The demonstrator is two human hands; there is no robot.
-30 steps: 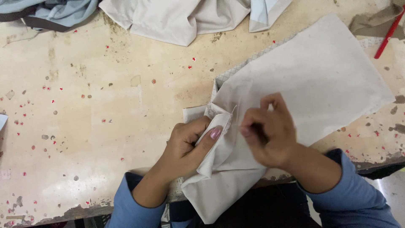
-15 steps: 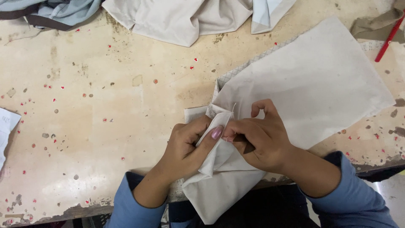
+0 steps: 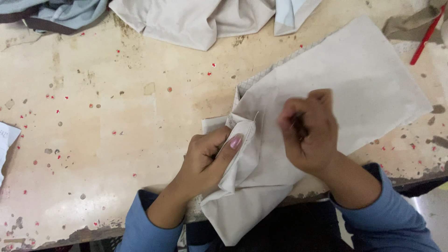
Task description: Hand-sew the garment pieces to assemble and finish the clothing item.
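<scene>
At the far left edge, a small white paper (image 3: 6,140) is lying on the table (image 3: 107,116), but most of it is cut off by the frame. The table top is beige, worn, and dotted with tiny red specks. In the far left corner a light blue garment (image 3: 65,11) is lying, also cut at the top edge, and beside it to the right a pale grey pile of cloth (image 3: 200,21) is spreading along the far side.

My left hand (image 3: 205,161) is gripping a bunched fold of the off-white fabric piece (image 3: 336,88); my thumb is pressing the fold from above, and the other fingers are curling under the cloth, so I cannot see them. This fabric is lying flat in the middle right of the table, and its near end is hanging over the near edge toward my lap.

My right hand (image 3: 308,133) is resting over the fabric, just beside the left one. It is blurred; the fingers are curled together, maybe pinching something small, but I cannot tell what. A thin thread end is sticking up between my hands.

At the far right a red pen (image 3: 425,36) is lying, partly cut off.
</scene>
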